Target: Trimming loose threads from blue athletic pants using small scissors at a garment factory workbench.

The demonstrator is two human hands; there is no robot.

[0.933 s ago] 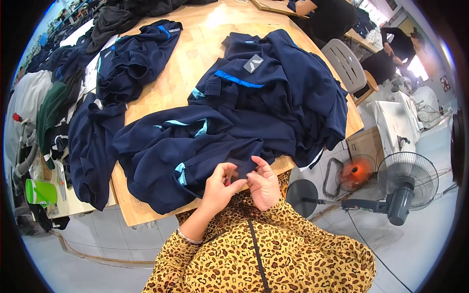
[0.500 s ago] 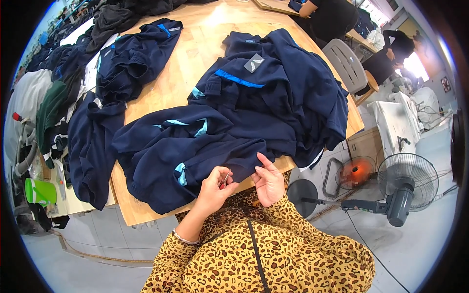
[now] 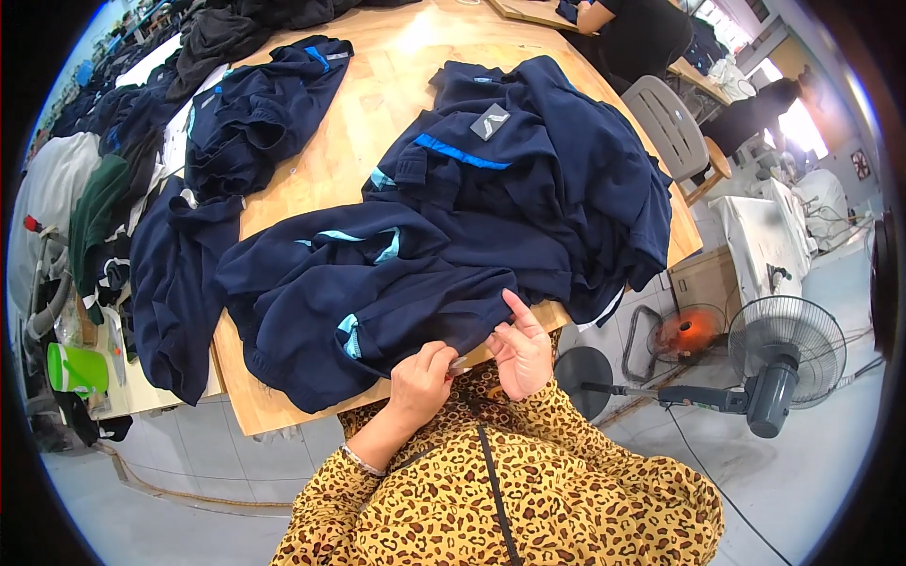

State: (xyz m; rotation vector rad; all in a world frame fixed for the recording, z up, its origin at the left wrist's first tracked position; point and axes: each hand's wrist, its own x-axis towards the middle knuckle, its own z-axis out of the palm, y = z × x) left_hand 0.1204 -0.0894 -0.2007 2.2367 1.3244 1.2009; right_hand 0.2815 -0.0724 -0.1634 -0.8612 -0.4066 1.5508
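A navy garment with light-blue trim lies rumpled along the table's near edge. My left hand is closed at that edge, back of the hand up. A small metal tip pokes out between its fingers; the rest of this tool, likely thread snips, is hidden. Right of it, my right hand is palm up by the cloth, one finger stretched out and the others loosely bent. Whether its fingertips touch the fabric is hard to see. Behind lies another navy garment with a grey tag and a blue strip.
More navy clothing sits at the left of the wooden table. A lime-green bucket stands far left. To the right are a grey chair, a standing fan and an orange-centred fan. Another person works at the back.
My left hand has turned over, back up now, and moved slightly right and down towards my right hand. The tool in it is more hidden. My right hand has barely shifted.
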